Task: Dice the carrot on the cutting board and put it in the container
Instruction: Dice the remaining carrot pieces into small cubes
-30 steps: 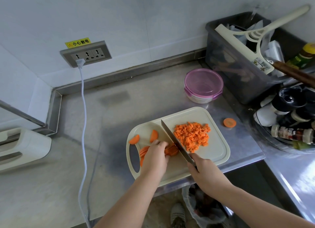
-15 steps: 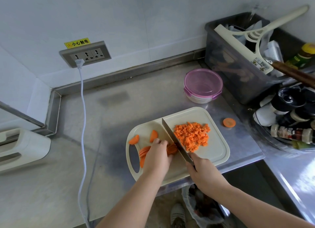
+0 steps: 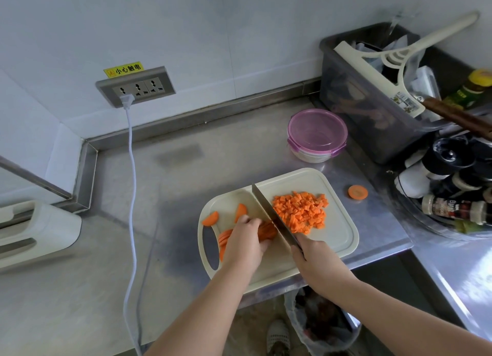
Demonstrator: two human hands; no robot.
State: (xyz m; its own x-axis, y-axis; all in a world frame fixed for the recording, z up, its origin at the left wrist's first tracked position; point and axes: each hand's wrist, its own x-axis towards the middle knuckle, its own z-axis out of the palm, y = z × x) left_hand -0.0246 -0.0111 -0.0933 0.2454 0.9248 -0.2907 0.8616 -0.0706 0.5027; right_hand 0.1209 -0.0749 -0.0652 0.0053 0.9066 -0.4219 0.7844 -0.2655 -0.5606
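Board [image 3: 338, 238]: cream plastic, rounded corners, oval slot at left.
Left hand [image 3: 243, 245]: your curled fingers pin a stack of thin carrot slices [image 3: 267, 230].
Knife [image 3: 269, 213]: flat steel blade, just right of the stack.
Dice [image 3: 299, 212]: small orange cubes, piled right of the blade.
Right hand [image 3: 316, 265]: wrapped round the handle.
Container [image 3: 316, 133]: round, pink-lidded, behind the board.
Change: hands and blade sit as before.
Hidden: stack mostly under your fingers.

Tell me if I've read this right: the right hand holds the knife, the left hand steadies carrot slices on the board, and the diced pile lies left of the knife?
Not quite: in the head view the diced pile lies right of the knife, not left. The rest holds: the right hand holds the knife and the left hand steadies carrot slices on the board.
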